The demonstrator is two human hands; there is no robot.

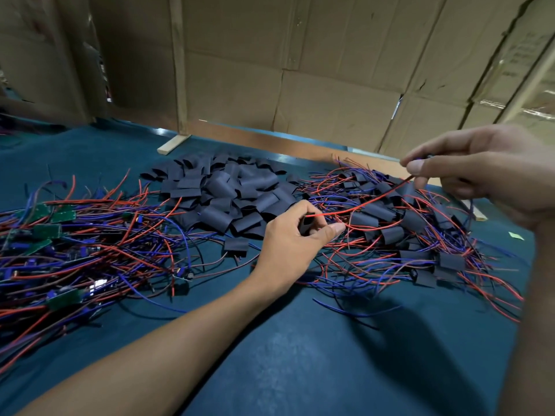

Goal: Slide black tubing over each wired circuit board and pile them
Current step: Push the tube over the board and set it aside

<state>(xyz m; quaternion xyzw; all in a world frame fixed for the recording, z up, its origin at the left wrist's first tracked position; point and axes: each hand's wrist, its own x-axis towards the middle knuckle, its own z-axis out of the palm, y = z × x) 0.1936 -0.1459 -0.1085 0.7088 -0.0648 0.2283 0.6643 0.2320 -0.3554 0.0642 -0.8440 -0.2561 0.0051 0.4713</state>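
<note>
The left hand curls its fingers and thumb round one short piece of black tubing, holding it just above the middle of the tabletop. One red wire enters the open end of that tubing and runs up and right to the right hand, which pinches it between thumb and forefinger, raised over the far right part of the tabletop. Whether a circuit board hangs from that hand I cannot tell; its palm hides what lies behind.

The left forearm stretches in from the near left corner, wrist bent slightly down. The right forearm rises along the right edge.

Three heaps lie on the blue cloth cover. Bare green boards with red and blue wires spread along the left edge, too tangled to count. A pile of loose tubing pieces, several dozen, sits toward the far edge, just beyond the left hand. Sleeved boards with trailing wires lie heaped under and between the two hands, on the right.

Cardboard boxes stand stacked behind the far edge.
</note>
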